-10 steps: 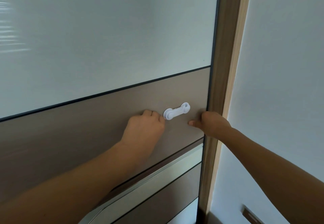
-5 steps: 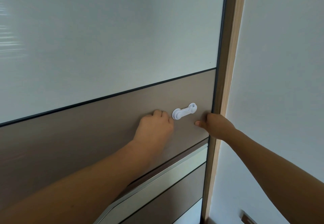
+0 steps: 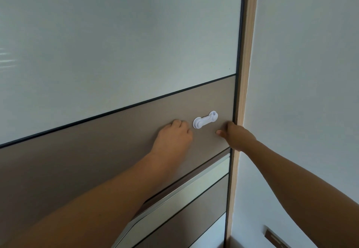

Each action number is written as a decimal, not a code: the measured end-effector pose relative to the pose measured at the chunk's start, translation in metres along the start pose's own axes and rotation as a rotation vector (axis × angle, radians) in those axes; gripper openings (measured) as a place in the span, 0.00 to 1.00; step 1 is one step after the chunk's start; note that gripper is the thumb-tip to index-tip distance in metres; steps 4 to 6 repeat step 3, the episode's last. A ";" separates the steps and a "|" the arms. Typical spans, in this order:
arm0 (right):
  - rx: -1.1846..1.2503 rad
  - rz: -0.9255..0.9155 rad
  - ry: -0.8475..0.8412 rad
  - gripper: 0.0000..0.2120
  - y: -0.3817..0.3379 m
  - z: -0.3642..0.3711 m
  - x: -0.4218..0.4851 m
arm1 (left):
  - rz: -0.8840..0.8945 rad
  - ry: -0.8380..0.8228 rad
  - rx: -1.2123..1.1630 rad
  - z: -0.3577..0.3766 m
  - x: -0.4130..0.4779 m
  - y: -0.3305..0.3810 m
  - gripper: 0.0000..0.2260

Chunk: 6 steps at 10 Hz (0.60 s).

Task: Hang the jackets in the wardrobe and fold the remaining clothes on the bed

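Note:
The wardrobe's sliding door (image 3: 116, 150) fills the view, with a white glass panel above and a brown band across the middle. A small white plastic handle (image 3: 205, 120) sits on that band near the door's right edge. My left hand (image 3: 173, 137) presses against the brown band just left of the handle, its fingers curled under. My right hand (image 3: 236, 137) grips the door's right edge beside the wooden frame (image 3: 246, 73), thumb lying on the panel. No jackets, clothes or bed are in view.
A second door panel with a metal trim (image 3: 184, 189) lies lower down, behind the front door. A white wall (image 3: 310, 92) runs along the right of the frame, with a small dark fitting (image 3: 275, 238) low on it.
Both hands, the white handle and the door edge have shifted a little to the right in the view. Each hand keeps its hold.

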State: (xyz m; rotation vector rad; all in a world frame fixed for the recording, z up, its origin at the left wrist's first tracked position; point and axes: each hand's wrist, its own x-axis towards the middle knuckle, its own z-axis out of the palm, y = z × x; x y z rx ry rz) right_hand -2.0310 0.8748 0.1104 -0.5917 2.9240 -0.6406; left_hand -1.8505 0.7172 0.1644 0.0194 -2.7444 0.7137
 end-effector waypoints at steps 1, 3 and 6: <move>-0.100 -0.010 -0.032 0.16 -0.007 -0.003 -0.015 | 0.003 0.068 -0.104 0.000 -0.003 -0.006 0.09; -0.115 -0.085 -0.118 0.19 -0.020 -0.001 -0.083 | 0.063 -0.067 -0.481 0.007 -0.037 -0.028 0.13; -0.115 -0.085 -0.118 0.19 -0.020 -0.001 -0.083 | 0.063 -0.067 -0.481 0.007 -0.037 -0.028 0.13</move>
